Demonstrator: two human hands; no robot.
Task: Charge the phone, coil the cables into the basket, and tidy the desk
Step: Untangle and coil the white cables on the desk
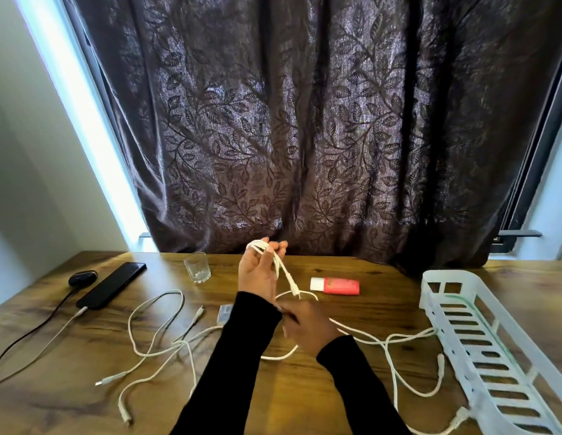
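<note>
My left hand [257, 271] is raised above the desk middle with loops of a white cable [284, 271] wound over its fingers. My right hand [308, 328] sits just below it and pinches the same cable, whose loose length [396, 368] trails right toward the white slotted basket [461, 312]. Another white cable [157, 328] lies tangled on the desk at the left. A black phone [111, 285] lies at the far left with a white cable plugged into its near end.
A clear glass [197, 266] stands behind the tangle. A pink tube with a white cap [336, 285] lies at the back middle. A small dark case [82, 277] with a black cord sits beside the phone. A small grey item [225, 312] peeks out by my left sleeve.
</note>
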